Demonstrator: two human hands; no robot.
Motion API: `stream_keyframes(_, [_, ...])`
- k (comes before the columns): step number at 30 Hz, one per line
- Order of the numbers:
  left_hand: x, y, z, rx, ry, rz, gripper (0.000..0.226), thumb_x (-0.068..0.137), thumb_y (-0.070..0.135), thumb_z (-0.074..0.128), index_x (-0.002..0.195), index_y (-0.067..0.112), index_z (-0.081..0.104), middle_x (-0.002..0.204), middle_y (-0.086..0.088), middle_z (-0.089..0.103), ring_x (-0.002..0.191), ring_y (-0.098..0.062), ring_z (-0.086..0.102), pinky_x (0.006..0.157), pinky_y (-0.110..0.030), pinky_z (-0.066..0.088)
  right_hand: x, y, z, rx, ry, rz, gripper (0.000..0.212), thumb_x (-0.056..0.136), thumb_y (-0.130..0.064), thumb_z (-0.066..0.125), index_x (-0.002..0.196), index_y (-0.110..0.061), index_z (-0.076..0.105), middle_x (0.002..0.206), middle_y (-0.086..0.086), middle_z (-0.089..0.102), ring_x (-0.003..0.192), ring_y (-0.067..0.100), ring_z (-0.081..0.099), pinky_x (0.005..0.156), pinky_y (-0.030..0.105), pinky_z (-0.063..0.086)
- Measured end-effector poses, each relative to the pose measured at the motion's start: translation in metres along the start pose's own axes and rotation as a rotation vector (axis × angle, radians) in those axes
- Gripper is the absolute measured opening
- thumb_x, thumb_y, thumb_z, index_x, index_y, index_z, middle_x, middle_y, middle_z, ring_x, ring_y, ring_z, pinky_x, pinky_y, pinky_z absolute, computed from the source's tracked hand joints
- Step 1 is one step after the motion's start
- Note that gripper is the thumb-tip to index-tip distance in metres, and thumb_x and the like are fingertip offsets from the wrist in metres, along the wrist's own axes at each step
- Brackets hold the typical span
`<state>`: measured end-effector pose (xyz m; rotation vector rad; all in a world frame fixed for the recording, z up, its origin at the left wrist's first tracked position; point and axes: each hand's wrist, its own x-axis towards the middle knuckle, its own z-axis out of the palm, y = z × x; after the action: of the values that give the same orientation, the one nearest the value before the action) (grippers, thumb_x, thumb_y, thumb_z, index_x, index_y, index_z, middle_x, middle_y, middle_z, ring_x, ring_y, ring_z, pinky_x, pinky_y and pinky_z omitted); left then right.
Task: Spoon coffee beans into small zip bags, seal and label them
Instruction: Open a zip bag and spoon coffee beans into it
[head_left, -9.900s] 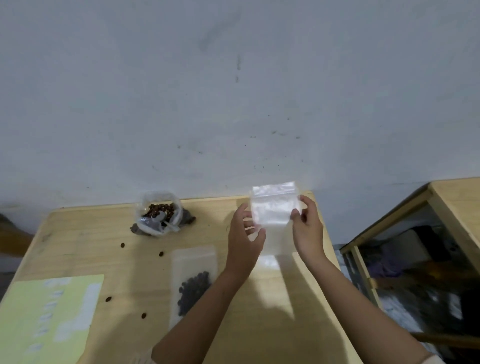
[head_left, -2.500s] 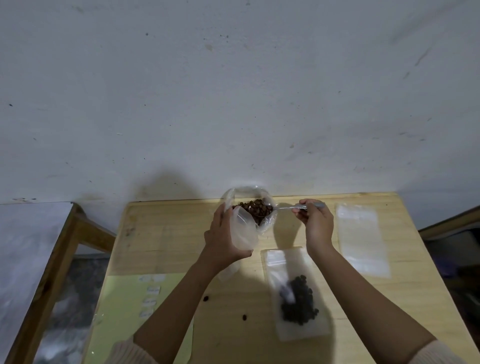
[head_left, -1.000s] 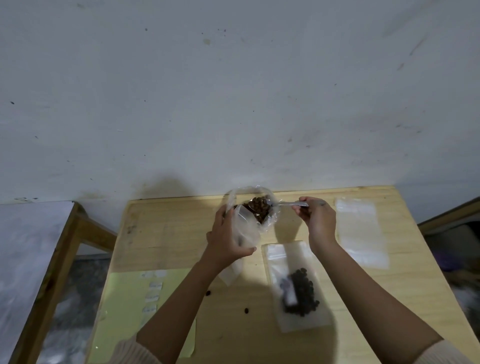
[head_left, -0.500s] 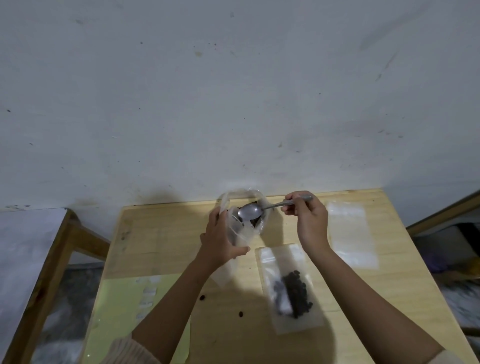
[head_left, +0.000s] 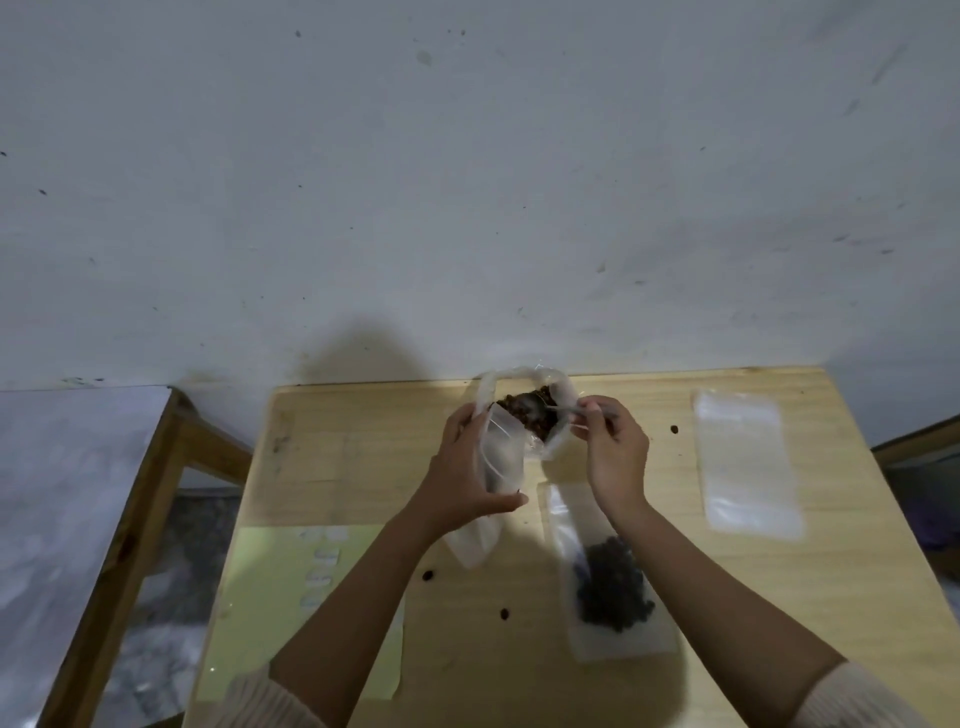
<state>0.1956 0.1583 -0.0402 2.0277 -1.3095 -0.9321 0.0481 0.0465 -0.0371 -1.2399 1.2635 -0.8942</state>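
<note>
At the far edge of the wooden table (head_left: 779, 597), against a grey wall, I see an open clear sack (head_left: 558, 395) of coffee beans (head_left: 524, 415). The left hand (head_left: 460, 480) is closed around an empty zip bag (head_left: 496, 467), holding it upright just in front of the sack, mouth open. The right hand (head_left: 613, 457) pinches the handle of a metal spoon (head_left: 550, 408), whose bowl sits in the beans inside the sack. Near the right forearm lies a filled bag (head_left: 613, 587), flat, dark with beans. Farther right lies a spare bag (head_left: 743, 462), flat and empty. A yellow label sheet (head_left: 270, 597) lies on the left. A few loose beans (head_left: 427, 575) dot the tabletop.
</note>
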Motion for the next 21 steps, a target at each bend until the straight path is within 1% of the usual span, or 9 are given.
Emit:
stream_keyframes(1, [-0.001, -0.001, 0.001, 0.002, -0.014, -0.003, 0.117, 0.059, 0.051, 0.082, 0.148, 0.030, 0.010, 0.149, 0.016, 0.005, 0.135, -0.007, 0.019, 0.111, -0.049, 0.031, 0.000, 0.002, 0.003, 0.074, 0.033, 0.092, 0.017, 0.095, -0.014, 0.051, 0.086, -0.019, 0.065, 0.086, 0.004, 0.068, 0.089, 0.027, 0.066, 0.088, 0.042, 0.053])
stream_keyframes(3, [-0.001, -0.005, 0.002, 0.018, -0.031, -0.005, 0.118, 0.059, 0.054, 0.080, 0.149, 0.031, 0.008, 0.149, 0.019, 0.005, 0.138, -0.012, 0.019, 0.110, -0.050, 0.032, 0.001, 0.006, 0.008, 0.184, 0.054, 0.237, 0.019, 0.092, -0.010, 0.053, 0.080, -0.017, 0.066, 0.095, 0.015, 0.068, 0.095, 0.032, 0.065, 0.090, 0.041, 0.052])
stream_keyframes(5, [-0.002, -0.008, 0.004, 0.018, -0.041, -0.001, 0.118, 0.060, 0.053, 0.081, 0.148, 0.033, 0.006, 0.149, 0.019, 0.005, 0.138, -0.012, 0.019, 0.110, -0.049, 0.034, 0.002, 0.008, 0.015, 0.208, 0.028, 0.298, 0.022, 0.091, -0.006, 0.053, 0.077, -0.015, 0.067, 0.101, 0.021, 0.067, 0.097, 0.035, 0.065, 0.091, 0.040, 0.052])
stream_keyframes(7, [-0.002, -0.010, 0.005, 0.011, -0.041, -0.002, 0.118, 0.060, 0.051, 0.082, 0.148, 0.034, 0.005, 0.149, 0.017, 0.006, 0.138, -0.012, 0.019, 0.110, -0.048, 0.033, 0.001, 0.009, 0.021, 0.221, 0.017, 0.330, 0.020, 0.092, -0.005, 0.051, 0.080, -0.012, 0.066, 0.097, 0.022, 0.067, 0.090, 0.032, 0.066, 0.089, 0.038, 0.053])
stream_keyframes(9, [-0.003, -0.010, 0.006, 0.008, -0.030, -0.007, 0.119, 0.058, 0.054, 0.080, 0.148, 0.034, 0.006, 0.148, 0.019, 0.006, 0.138, -0.012, 0.019, 0.110, -0.050, 0.032, 0.001, 0.008, 0.022, 0.241, 0.048, 0.338, 0.020, 0.093, -0.005, 0.049, 0.081, -0.010, 0.065, 0.091, 0.021, 0.067, 0.081, 0.027, 0.066, 0.085, 0.034, 0.054])
stream_keyframes(12, [-0.001, -0.009, 0.005, 0.013, -0.024, -0.020, 0.118, 0.055, 0.057, 0.078, 0.149, 0.030, 0.011, 0.147, 0.021, 0.005, 0.137, -0.010, 0.019, 0.110, -0.050, 0.031, 0.004, 0.002, 0.015, 0.272, 0.098, 0.310, 0.022, 0.094, -0.007, 0.048, 0.079, -0.010, 0.063, 0.088, 0.016, 0.067, 0.076, 0.022, 0.067, 0.081, 0.028, 0.055])
stream_keyframes(16, [0.003, -0.003, 0.004, 0.027, -0.003, -0.047, 0.119, 0.053, 0.055, 0.080, 0.148, 0.026, 0.014, 0.152, 0.011, 0.004, 0.138, -0.012, 0.019, 0.111, -0.049, 0.029, 0.012, -0.011, -0.005, 0.314, 0.151, 0.268, 0.025, 0.095, -0.003, 0.046, 0.076, -0.010, 0.061, 0.075, 0.008, 0.063, 0.069, 0.019, 0.063, 0.069, 0.021, 0.055])
stream_keyframes(18, [0.005, 0.000, 0.004, 0.048, 0.011, -0.062, 0.118, 0.054, 0.052, 0.082, 0.148, 0.024, 0.015, 0.152, 0.005, 0.005, 0.138, -0.015, 0.021, 0.110, -0.049, 0.028, 0.013, -0.020, -0.015, 0.340, 0.192, 0.250, 0.026, 0.094, -0.002, 0.045, 0.074, -0.010, 0.059, 0.072, 0.006, 0.061, 0.066, 0.018, 0.060, 0.064, 0.020, 0.053])
stream_keyframes(21, [0.008, 0.004, 0.003, 0.092, 0.042, -0.051, 0.117, 0.051, 0.058, 0.078, 0.145, 0.021, 0.019, 0.151, 0.001, 0.010, 0.136, -0.018, 0.024, 0.107, -0.049, 0.031, 0.012, -0.036, -0.029, 0.355, 0.224, 0.198, 0.027, 0.093, -0.003, 0.044, 0.072, -0.011, 0.058, 0.073, 0.006, 0.059, 0.061, 0.017, 0.056, 0.059, 0.019, 0.049])
